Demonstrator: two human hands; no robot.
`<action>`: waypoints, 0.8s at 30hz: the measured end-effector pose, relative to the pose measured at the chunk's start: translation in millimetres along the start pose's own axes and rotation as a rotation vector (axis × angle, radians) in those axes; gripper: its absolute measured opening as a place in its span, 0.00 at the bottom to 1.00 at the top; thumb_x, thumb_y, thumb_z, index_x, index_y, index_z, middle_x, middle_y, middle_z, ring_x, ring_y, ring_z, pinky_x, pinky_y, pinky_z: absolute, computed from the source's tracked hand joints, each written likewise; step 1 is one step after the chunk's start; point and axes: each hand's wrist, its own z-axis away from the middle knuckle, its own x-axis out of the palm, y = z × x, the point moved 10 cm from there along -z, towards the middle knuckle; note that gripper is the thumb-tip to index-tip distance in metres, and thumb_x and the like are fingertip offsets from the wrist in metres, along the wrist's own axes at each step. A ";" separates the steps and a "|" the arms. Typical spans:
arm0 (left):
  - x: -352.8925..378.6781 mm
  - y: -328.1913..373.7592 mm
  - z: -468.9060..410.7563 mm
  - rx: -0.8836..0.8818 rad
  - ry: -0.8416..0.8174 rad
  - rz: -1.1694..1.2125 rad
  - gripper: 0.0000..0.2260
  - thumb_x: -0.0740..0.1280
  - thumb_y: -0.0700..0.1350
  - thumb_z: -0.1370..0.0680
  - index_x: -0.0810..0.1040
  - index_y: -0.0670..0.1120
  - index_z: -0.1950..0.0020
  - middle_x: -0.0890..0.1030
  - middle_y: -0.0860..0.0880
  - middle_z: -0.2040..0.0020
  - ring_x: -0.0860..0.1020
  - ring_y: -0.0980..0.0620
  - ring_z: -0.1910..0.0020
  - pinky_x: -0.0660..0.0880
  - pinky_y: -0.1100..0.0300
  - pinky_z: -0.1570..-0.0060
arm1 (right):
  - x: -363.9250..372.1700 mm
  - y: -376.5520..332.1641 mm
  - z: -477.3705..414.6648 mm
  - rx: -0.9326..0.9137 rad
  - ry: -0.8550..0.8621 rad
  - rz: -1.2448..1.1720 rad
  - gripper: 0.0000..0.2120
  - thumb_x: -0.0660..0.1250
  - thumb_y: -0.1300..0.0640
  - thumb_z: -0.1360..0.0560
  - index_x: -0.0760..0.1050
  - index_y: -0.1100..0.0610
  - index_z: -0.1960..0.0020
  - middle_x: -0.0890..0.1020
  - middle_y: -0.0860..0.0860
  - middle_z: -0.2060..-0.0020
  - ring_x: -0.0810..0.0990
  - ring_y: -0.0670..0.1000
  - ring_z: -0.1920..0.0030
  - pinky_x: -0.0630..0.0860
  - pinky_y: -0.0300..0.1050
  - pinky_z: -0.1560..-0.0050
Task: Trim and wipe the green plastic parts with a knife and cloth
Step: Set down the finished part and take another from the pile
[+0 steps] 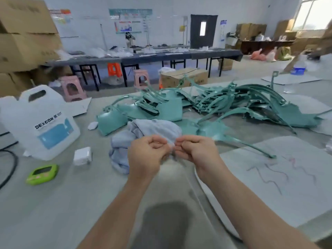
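Cloth (pixel 152 128) just behind curled fingers (pixel 158 141); green parts (pixel 224 101) beyond.

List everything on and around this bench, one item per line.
green plastic parts: a tangled pile, teal, far middle to right of the table
cloth: one, pale blue-grey, crumpled at table centre
jug: one, white with blue label, left
timer: one, lime green, near left
small block: one, white, between jug and cloth
cable: one, black, left edge
sheet: one, pale with scribbles, right
stools: two pink, one orange, on the floor behind
left hand: curled, centre; what it holds is too blurred to tell
right hand: likewise curled, close against the left
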 end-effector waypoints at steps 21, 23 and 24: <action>-38.0 -103.0 -48.1 0.071 -0.115 -0.871 0.29 0.58 0.65 0.23 0.64 0.62 0.22 0.57 0.61 0.19 0.50 0.59 0.20 0.45 0.60 0.24 | 6.0 -5.3 -245.2 0.092 0.286 1.180 0.17 0.67 0.52 0.22 0.76 0.63 0.39 0.81 0.58 0.42 0.78 0.58 0.51 0.69 0.45 0.61; -38.5 -103.7 -47.6 0.068 -0.107 -0.864 0.28 0.59 0.65 0.22 0.64 0.62 0.22 0.57 0.62 0.19 0.50 0.59 0.20 0.45 0.59 0.23 | -1.7 0.6 -254.2 0.134 0.299 1.228 0.15 0.70 0.51 0.24 0.79 0.62 0.47 0.83 0.58 0.49 0.77 0.56 0.58 0.68 0.44 0.66; -38.9 -103.7 -47.7 0.064 -0.105 -0.859 0.27 0.59 0.64 0.22 0.64 0.62 0.22 0.57 0.62 0.19 0.50 0.59 0.20 0.45 0.59 0.23 | -7.9 -0.2 -256.4 0.132 0.334 1.207 0.14 0.71 0.52 0.25 0.79 0.62 0.47 0.83 0.58 0.51 0.78 0.56 0.57 0.70 0.43 0.64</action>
